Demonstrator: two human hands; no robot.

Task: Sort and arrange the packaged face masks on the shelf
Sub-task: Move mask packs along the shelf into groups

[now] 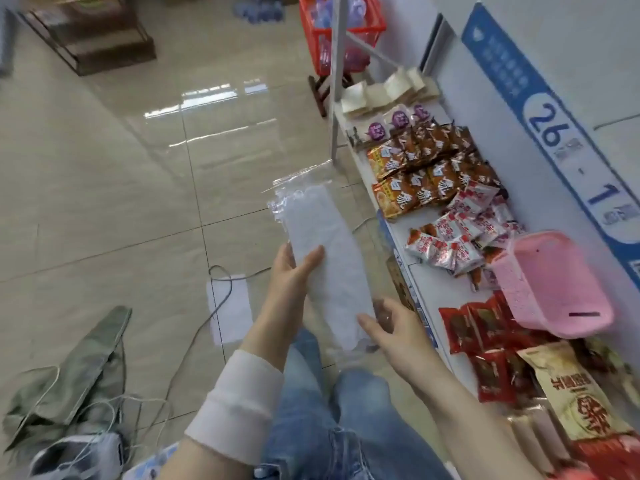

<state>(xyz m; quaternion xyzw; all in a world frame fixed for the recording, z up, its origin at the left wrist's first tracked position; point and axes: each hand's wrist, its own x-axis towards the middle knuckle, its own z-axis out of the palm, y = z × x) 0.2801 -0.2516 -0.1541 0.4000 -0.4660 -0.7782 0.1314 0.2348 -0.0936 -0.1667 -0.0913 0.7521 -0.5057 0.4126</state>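
- While both hands hold it over the tiled floor [138, 168], just beside the shelf [436, 289] front edge, a clear packet of white face masks [325, 251] lies lengthwise.
- Gripping its middle, the left hand [294, 271] has its thumb on top.
- At its near end, the right hand [391, 334] curls its fingers [384, 306] round it.
- Behind the edge, snack packets [446, 244] and a tipped pink basket [550, 282] sit on the shelf.
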